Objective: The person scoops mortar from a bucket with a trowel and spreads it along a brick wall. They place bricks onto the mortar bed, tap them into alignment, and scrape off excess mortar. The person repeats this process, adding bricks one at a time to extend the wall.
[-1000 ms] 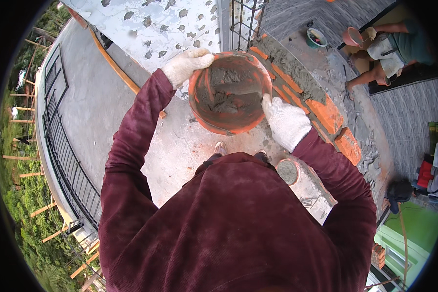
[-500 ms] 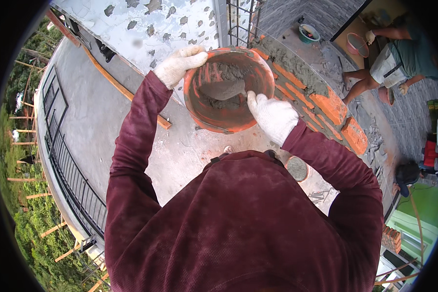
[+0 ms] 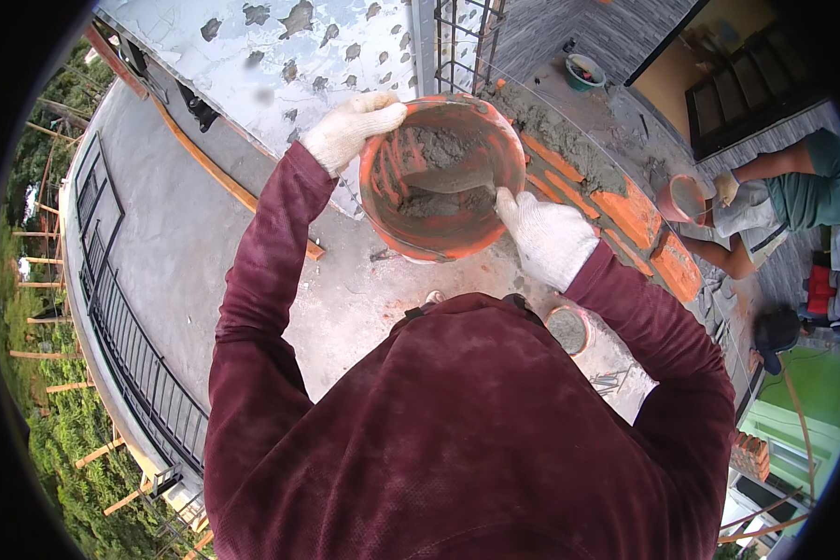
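An orange bucket [image 3: 443, 245] smeared with grey mortar hangs tilted in front of me, its mouth facing up. My left hand [image 3: 357, 131], in a white knit glove, grips its rim at the upper left. Inside lies wet mortar [image 3: 429, 149] and the mortar-coated blade of a trowel [image 3: 453, 179]. My right hand [image 3: 549, 238], gloved too, is closed on the trowel at the bucket's right side; the handle is hidden in its fingers. Right of the bucket runs a course of orange bricks [image 3: 630, 213] with fresh mortar [image 3: 560, 140] on top.
A second bucket [image 3: 567, 329] of mortar stands on the floor by my right elbow. At the right, a co-worker holds another bucket [image 3: 683, 198]. Steel rebar [image 3: 457, 47] rises beyond the wall, near a green basin [image 3: 584, 72]. A timber strip [image 3: 205, 149] crosses the floor at left.
The bucket and both my hands have shifted slightly right. The trowel blade has turned a little inside the bucket. The co-worker has moved nearer the brick course with a bucket.
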Motion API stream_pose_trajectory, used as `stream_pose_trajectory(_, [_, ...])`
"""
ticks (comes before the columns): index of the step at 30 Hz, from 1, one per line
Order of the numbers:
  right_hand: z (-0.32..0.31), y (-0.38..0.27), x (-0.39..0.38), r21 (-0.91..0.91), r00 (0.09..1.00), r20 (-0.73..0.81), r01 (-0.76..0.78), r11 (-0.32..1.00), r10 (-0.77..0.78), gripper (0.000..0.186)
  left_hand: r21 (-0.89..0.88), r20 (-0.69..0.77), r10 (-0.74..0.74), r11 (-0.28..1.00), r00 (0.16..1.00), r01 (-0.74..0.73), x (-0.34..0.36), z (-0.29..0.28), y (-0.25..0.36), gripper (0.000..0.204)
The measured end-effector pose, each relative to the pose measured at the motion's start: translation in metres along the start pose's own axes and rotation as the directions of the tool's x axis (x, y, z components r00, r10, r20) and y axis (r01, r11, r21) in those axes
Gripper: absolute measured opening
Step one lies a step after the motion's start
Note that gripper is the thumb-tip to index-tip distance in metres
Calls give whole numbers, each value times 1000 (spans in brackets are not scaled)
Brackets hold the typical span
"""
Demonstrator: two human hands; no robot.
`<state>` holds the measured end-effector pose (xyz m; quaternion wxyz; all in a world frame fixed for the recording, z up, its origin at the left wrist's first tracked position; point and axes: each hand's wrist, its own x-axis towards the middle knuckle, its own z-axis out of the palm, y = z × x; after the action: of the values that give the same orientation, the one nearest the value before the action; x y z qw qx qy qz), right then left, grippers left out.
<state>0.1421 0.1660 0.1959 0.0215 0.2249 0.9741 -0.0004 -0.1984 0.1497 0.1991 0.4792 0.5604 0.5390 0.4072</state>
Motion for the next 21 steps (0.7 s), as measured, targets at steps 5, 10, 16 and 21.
stream_pose_trajectory(5, [0,-8,11,-124,984,174,68,990,-46,63,-139,-74,-38,990,997,28,4,4,-3,41])
stream_pose_trajectory(10, [8,4,27,-128,998,-11,-64,990,63,60,-32,-96,-71,997,993,68,9,12,-4,41])
stream_pose_trajectory(16, [31,-5,54,-101,980,46,-187,977,192,51,114,-194,-22,992,981,45,12,14,-14,39])
stream_pose_trajectory(21, [29,19,40,166,967,221,-168,972,129,49,309,-151,10,950,988,37,9,17,-5,41])
